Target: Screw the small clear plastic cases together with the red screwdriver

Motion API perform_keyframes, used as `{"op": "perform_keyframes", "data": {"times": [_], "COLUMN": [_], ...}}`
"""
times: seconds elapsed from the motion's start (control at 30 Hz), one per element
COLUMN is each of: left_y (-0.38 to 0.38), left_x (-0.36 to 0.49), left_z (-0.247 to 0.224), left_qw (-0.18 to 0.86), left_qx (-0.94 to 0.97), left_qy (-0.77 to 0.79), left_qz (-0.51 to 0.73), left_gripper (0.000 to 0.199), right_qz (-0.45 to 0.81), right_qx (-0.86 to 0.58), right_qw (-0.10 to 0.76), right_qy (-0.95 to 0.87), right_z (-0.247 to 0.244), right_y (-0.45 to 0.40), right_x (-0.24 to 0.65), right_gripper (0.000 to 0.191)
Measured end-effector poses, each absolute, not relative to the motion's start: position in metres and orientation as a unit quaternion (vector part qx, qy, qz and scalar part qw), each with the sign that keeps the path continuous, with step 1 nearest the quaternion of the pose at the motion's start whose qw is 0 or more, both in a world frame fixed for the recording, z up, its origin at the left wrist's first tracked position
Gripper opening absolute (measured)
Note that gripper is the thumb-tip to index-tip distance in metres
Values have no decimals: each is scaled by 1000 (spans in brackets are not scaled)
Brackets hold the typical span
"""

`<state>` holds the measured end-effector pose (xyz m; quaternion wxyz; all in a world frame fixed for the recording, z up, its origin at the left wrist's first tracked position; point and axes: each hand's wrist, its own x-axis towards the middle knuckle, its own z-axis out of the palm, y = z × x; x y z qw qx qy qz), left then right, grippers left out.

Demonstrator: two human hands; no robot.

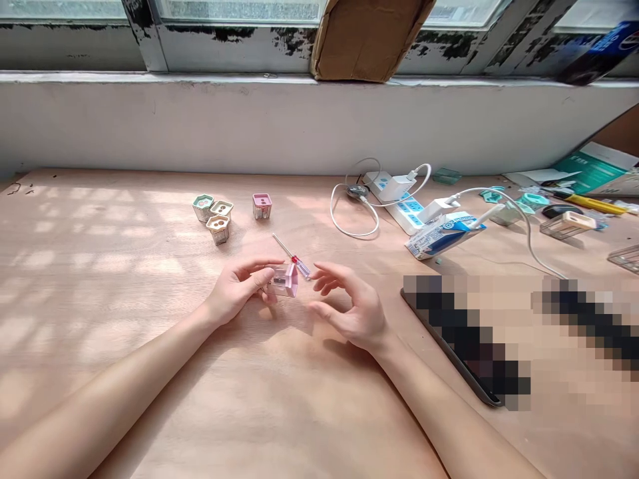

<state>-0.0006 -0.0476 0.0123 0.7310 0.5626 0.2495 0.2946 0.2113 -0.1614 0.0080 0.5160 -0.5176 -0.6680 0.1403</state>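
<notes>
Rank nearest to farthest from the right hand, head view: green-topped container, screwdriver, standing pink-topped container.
From the right hand:
1. Screwdriver, just beyond, slightly left
2. Standing pink-topped container, farther left and back
3. Green-topped container, farthest left

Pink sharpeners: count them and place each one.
2: one held sharpener in the left hand; one standing sharpener on the table beyond the screwdriver. More may be hidden.

This is a makeshift workspace, whether home or workshop unclear: a wooden tabletop (150,399) under worn, peeling window frames (239,41) across the top, 1 screwdriver (294,258) near the center, 1 power strip (405,210) right of center.
</notes>
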Motion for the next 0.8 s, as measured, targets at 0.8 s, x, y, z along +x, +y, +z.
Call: {"op": "perform_keyframes", "data": {"times": [0.8], "left_y": [-51], "left_x": [2], "left_z": [19], "left_qw": [758], "left_qx": [589], "left_qy": [201], "left_qz": [196], "left_gripper": [61], "right_qz": [202], "right_qx": [-520], "right_qw": [480], "right_qy": [-677], "right_z": [-2], "right_y": [-160], "right_x": [200], "right_gripper": [48]}}
